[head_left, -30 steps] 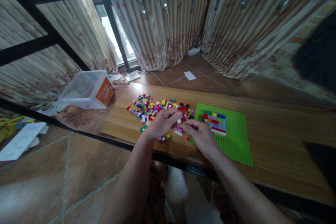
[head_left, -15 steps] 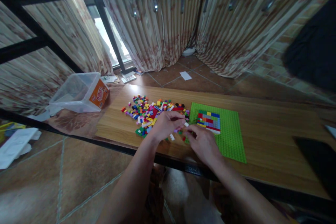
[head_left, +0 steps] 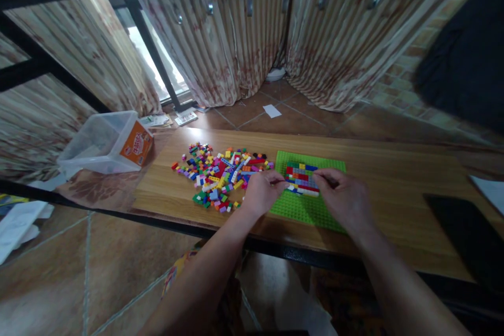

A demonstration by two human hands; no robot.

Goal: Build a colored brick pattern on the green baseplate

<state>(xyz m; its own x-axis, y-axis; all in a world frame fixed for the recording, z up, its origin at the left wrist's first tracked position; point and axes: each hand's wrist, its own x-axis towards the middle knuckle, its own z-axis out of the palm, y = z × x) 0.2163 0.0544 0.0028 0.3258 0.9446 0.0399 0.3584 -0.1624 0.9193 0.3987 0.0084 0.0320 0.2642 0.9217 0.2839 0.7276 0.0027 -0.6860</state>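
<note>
A block of coloured bricks (head_left: 301,177) sits on the green baseplate (head_left: 303,212), with red, blue, grey, yellow and white rows showing. My left hand (head_left: 262,192) is closed in a pinch at the block's left edge. A small white brick (head_left: 290,187) shows right at its fingertips. At the block's right edge, my right hand (head_left: 344,197) has thumb and forefinger brought together. Whatever lies between those fingertips is too small to make out, and the hand covers part of the baseplate.
Loose bricks (head_left: 220,173) are spread over the wooden table (head_left: 386,178) left of the baseplate. A clear plastic box (head_left: 94,142) with an orange label stands beyond the table's left end. A dark flat object (head_left: 464,236) lies to the right.
Both hands have moved from between the loose bricks and the baseplate to the sides of the brick block. The right hand has shifted right, and the camera view has turned slightly.
</note>
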